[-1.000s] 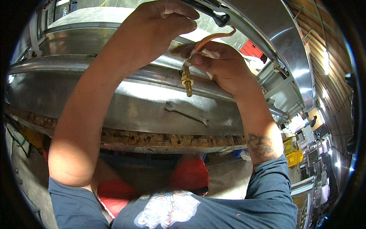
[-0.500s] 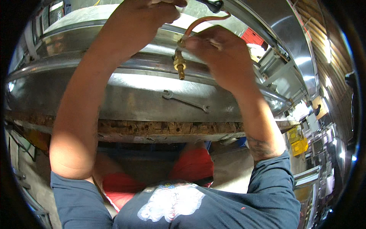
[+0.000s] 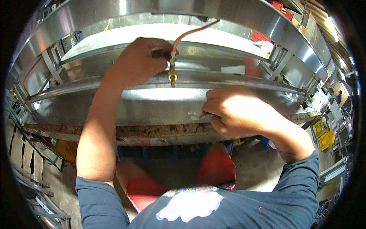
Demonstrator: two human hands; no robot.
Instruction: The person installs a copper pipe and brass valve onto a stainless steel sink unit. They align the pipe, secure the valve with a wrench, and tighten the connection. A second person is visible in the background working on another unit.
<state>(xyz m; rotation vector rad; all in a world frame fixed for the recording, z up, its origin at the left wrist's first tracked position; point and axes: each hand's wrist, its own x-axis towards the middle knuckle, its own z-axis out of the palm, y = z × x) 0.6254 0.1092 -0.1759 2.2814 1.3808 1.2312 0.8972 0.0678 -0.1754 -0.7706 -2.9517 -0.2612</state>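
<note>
Dropped from the fitting (image 3: 172, 74) since a second ago: right hand (image 3: 233, 111), now down on the steel panel (image 3: 152, 107), fingers curled and pinching a flat wrench (image 3: 195, 113) lying there near the wooden edge (image 3: 160, 131). Left hand (image 3: 142, 61) moved onto the upright brass fitting instead, fingers wrapped tight round its top where the copper tube (image 3: 192, 32) joins. Likely held so to keep tube and fitting steady, hanging just above the panel, while the tool gets picked up. Counted: one fitting, one tube, one wrench, two hands. Beyond, curved steel frame rails (image 3: 228, 15), red crates (image 3: 276, 5) top right, yellow bins (image 3: 324, 139) lower right.
</note>
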